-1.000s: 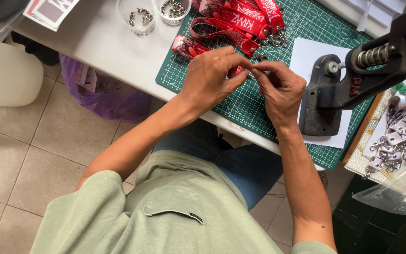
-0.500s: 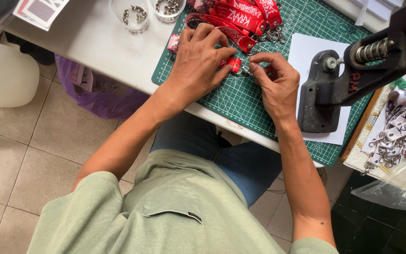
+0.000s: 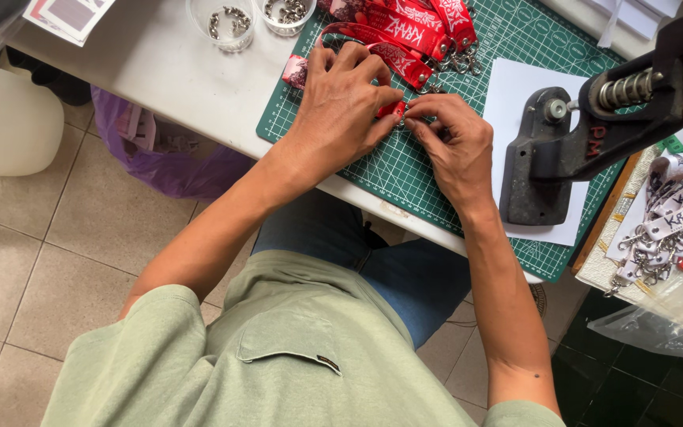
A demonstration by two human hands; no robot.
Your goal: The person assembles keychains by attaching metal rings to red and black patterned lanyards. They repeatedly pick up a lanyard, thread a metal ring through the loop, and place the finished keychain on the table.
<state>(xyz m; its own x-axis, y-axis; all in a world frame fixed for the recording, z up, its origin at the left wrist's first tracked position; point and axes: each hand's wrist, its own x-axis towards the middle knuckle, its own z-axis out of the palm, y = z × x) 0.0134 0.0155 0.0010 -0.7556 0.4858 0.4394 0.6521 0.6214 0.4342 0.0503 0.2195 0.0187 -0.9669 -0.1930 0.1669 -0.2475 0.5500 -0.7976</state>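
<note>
My left hand (image 3: 341, 111) and my right hand (image 3: 456, 142) meet over a green cutting mat (image 3: 405, 170). Both pinch the end of a red printed strap (image 3: 393, 108) at their fingertips; a small metal part seems to sit between them, mostly hidden by my fingers. The strap runs back under my left hand toward a pile of red straps with metal clips (image 3: 420, 24) at the mat's far edge.
A black hand press (image 3: 586, 134) stands on a white sheet (image 3: 519, 87) to the right. Two clear cups of small metal parts (image 3: 227, 20) sit at the far left. White straps with clips (image 3: 673, 221) lie at the right. A purple bag (image 3: 160, 158) is under the table.
Both hands have shifted slightly across the mat while keeping hold of the red strap end. My left fingers have closed in over the strap.
</note>
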